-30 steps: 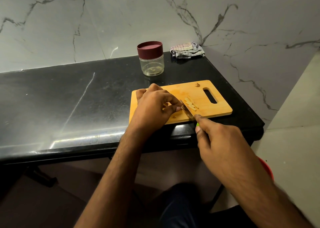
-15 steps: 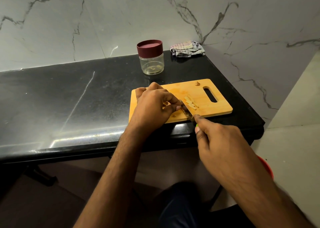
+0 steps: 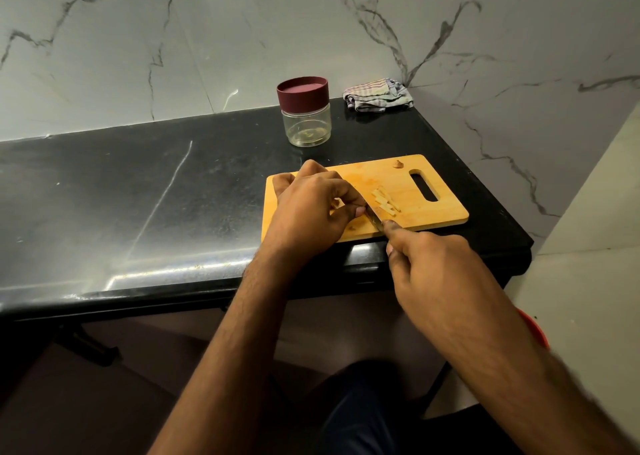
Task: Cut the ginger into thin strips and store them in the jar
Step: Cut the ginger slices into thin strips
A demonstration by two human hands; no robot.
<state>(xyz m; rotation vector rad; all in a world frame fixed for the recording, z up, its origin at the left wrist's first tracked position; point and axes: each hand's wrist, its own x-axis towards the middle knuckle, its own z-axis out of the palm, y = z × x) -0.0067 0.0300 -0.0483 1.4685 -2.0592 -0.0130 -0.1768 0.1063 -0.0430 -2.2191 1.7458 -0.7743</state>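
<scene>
A wooden cutting board lies near the counter's front right edge. My left hand sits curled on the board and pinches a piece of ginger, which its fingers mostly hide. My right hand grips a knife whose blade meets the board just right of the left fingertips. Several pale ginger strips lie beside the blade. A small ginger scrap rests at the board's far edge. The clear jar with its maroon lid on stands behind the board.
The black stone counter runs left from the board. A folded checked cloth lies at the back right corner against the marble wall. The counter ends just right of the board. A red object shows on the floor under my right arm.
Both hands have stayed at the same spot on the board. The knife has shifted only slightly against the ginger. The view has tilted a little.
</scene>
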